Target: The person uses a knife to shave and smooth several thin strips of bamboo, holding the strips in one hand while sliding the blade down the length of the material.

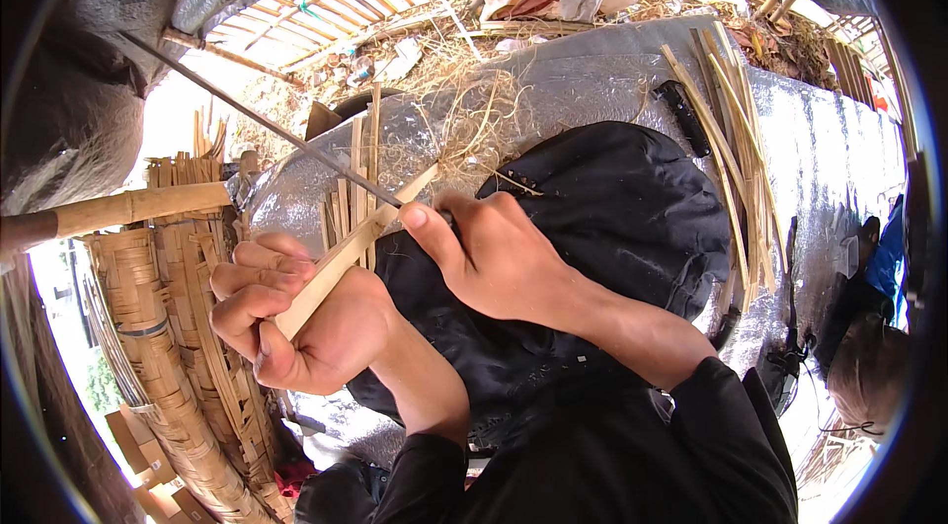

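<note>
Left hand (331, 341): you have it curled closed around a wood strip (336, 273).
Strip's place: slanting up from your left palm, past your right thumb, over the black cloth (622, 188).
Right hand (504, 252): your thumb is at the strip, fingers bent; I cannot tell what they hold.
Dark rod (262, 120): thin, meeting the strip by that thumb.

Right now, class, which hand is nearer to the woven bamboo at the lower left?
Left. The left hand, holding a pale strip, is just right of the woven bamboo, apart from it; the right hand is farther right.
</note>
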The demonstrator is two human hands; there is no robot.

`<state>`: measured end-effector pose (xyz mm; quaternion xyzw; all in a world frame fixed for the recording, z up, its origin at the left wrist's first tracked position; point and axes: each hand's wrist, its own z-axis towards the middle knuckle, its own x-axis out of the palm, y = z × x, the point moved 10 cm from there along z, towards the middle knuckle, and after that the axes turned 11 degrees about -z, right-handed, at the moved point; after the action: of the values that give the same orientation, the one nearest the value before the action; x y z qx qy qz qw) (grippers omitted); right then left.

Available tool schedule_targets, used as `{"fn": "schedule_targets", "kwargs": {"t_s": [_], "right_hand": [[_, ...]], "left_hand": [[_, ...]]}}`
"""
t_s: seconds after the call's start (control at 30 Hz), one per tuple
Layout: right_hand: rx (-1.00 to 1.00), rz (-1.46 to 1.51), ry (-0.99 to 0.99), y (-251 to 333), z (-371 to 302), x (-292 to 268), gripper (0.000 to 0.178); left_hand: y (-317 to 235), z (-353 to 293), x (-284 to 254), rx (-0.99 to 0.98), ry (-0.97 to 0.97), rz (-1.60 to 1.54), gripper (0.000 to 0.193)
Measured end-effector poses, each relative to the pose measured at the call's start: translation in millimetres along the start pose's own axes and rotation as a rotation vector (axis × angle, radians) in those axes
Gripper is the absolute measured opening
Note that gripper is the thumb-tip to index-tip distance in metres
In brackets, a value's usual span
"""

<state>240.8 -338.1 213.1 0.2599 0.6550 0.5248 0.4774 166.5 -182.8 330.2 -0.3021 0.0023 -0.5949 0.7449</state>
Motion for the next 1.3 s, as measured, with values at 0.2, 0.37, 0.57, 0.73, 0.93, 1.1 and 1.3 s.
{"fn": "schedule_targets", "kwargs": {"t_s": [0.2,0.37,0.57,0.73,0.93,1.1,1.3], "right_hand": [[0.101,-0.287,0.084,-86,-19,47,0.058],[-0.053,0.200,-0.030,-4,-14,8,0.058],[-0.070,-0.189,0.004,-32,-8,36,0.044],[0.089,-0.213,0.122,-75,-28,60,0.052],[0.023,0.224,0.029,-12,-17,34,0.049],[-0.003,-0.123,0.078,-43,-15,57,0.054],[-0.008,0.095,0.028,-16,-30,55,0.051]], "left_hand": [[0,2,-7,0.026,-0.029,0.007,0.025],[2,0,-5,-0.017,-0.007,-0.015,0.028],[-6,-4,-20,-0.025,-0.082,0.007,0.029],[-7,0,-37,-0.021,-0.109,-0.007,0.024],[-8,-2,-36,-0.009,-0.169,0.034,0.026],[-12,-6,-47,-0.014,-0.157,-0.058,0.027],[-25,1,-46,0.141,-0.281,0.189,0.020]]}}
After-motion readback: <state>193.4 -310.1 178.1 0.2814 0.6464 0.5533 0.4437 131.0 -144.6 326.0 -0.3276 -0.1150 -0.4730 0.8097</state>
